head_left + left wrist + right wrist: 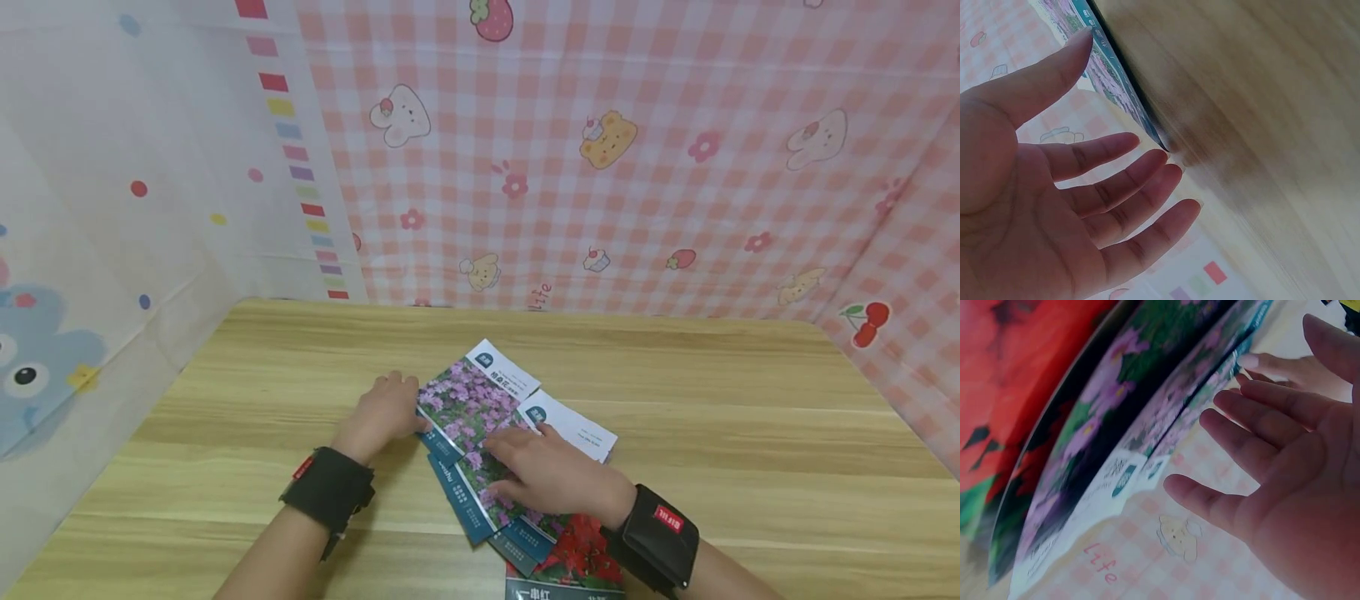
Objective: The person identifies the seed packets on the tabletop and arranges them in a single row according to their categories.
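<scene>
Several flat seed packets with flower photos lie overlapped on the wooden table. The one farthest back shows pink-purple flowers below a white band; a similar seed packet overlaps it to the right. A seed packet with red flowers lies nearest, partly cut off by the frame. My left hand is at the left edge of the farthest packet, thumb by its lower corner; in the left wrist view its fingers are spread and loosely extended. My right hand lies over the second packet, fingers extended, gripping nothing.
Bare wooden tabletop surrounds the packets. A pink checked cloth with cartoon prints hangs along the back and right. White printed cloth hangs on the left. Both wrists wear black bands.
</scene>
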Demonstrator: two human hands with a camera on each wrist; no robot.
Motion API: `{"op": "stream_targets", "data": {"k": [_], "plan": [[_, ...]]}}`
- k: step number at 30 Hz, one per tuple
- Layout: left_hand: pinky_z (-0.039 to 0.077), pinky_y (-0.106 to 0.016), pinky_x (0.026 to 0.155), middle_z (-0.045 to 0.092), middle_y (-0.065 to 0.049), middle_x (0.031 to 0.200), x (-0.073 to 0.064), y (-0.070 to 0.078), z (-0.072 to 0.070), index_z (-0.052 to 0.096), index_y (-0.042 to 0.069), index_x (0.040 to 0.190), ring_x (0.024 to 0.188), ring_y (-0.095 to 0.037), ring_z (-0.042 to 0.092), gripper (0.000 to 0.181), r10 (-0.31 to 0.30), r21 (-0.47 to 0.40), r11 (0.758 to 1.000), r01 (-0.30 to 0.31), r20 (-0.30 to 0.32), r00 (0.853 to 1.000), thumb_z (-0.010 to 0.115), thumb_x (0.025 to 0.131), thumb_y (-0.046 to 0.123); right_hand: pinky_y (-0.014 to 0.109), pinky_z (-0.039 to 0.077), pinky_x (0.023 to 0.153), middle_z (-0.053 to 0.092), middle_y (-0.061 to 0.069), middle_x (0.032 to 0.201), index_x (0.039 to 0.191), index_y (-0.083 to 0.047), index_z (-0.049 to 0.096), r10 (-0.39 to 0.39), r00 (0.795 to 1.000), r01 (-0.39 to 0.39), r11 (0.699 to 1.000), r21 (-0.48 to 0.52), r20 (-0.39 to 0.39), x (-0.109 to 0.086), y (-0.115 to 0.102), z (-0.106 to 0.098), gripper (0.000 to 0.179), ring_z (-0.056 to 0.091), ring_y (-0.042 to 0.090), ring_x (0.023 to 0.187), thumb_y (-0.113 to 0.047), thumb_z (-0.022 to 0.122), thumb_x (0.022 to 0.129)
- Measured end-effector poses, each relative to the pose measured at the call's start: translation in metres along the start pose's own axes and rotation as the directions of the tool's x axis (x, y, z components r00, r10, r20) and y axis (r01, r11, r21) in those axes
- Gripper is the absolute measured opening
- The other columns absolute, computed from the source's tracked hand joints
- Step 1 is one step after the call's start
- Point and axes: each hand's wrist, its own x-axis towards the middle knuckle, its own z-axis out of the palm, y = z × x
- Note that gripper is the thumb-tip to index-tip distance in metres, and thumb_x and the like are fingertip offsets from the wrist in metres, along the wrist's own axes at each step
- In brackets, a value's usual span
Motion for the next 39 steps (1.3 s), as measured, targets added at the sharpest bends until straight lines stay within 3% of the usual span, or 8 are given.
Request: {"op": "stream_targets", "data": {"k": [8,18,25,32,36,39], "plan": [[0.048,-0.05,0.083,0.052,-0.024,0.101,0.001,0.005,0.0,0.053,-0.008,0.107,0.094,-0.036,0.048,0.051,-0.003,-0.001,1.0,0.003,-0.006,1.0,0.073,0.073,0.025,0.061,0.026,0.102,0.044,0.011,0.137,0.133,-0.007,0.041,0.015,0.994,-0.016,1.0,0.007,0.106,0.012,-0.002,0.007,0.06,0.035,0.023,0.126,-0.044,0.051,0.088],[0.047,-0.046,0.084,0.054,-0.022,0.097,0.002,0.007,0.001,0.055,-0.009,0.105,0.089,-0.033,0.049,0.049,0.019,-0.02,1.0,-0.02,-0.015,1.0,0.074,0.072,0.021,0.065,0.022,0.101,0.039,0.011,0.141,0.135,-0.008,0.039,0.022,0.988,-0.024,1.0,0.012,0.153,0.012,-0.003,0.008,0.062,0.032,0.024,0.128,-0.046,0.05,0.088],[0.048,-0.05,0.082,0.053,-0.025,0.1,0.002,0.004,0.002,0.055,-0.009,0.104,0.092,-0.036,0.05,0.043,-0.007,-0.032,0.999,0.006,-0.021,1.0,0.067,0.079,0.024,0.066,0.02,0.102,0.036,0.009,0.143,0.137,-0.009,0.036,0.031,0.98,-0.036,0.999,0.024,0.196,0.013,-0.002,0.006,0.064,0.03,0.023,0.129,-0.047,0.049,0.087],[0.05,-0.044,0.074,0.053,-0.023,0.087,0.005,0.005,-0.002,0.059,-0.011,0.092,0.08,-0.03,0.05,0.025,-0.017,-0.037,0.999,0.013,-0.104,0.994,0.054,0.089,0.014,0.065,0.018,0.102,0.035,0.008,0.144,0.137,-0.009,0.035,0.036,0.976,-0.049,0.997,0.052,0.216,0.013,-0.001,0.003,0.064,0.029,0.023,0.13,-0.047,0.049,0.088],[0.05,-0.041,0.069,0.051,-0.02,0.084,0.007,0.005,-0.004,0.059,-0.012,0.092,0.075,-0.026,0.047,0.023,-0.032,-0.041,0.999,0.027,-0.132,0.991,0.053,0.088,0.01,0.065,0.019,0.102,0.036,0.008,0.143,0.137,-0.009,0.037,0.04,0.975,-0.056,0.996,0.066,0.217,0.013,0.0,0.002,0.063,0.03,0.023,0.129,-0.046,0.05,0.087],[0.05,-0.039,0.065,0.051,-0.017,0.081,0.008,0.005,-0.006,0.059,-0.009,0.09,0.072,-0.024,0.047,0.02,-0.058,-0.095,0.994,0.045,-0.14,0.988,0.054,0.088,0.01,0.065,0.019,0.102,0.038,0.008,0.142,0.136,-0.009,0.038,0.041,0.976,-0.059,0.995,0.076,0.213,0.013,0.0,0.002,0.062,0.031,0.024,0.129,-0.045,0.051,0.087]]}}
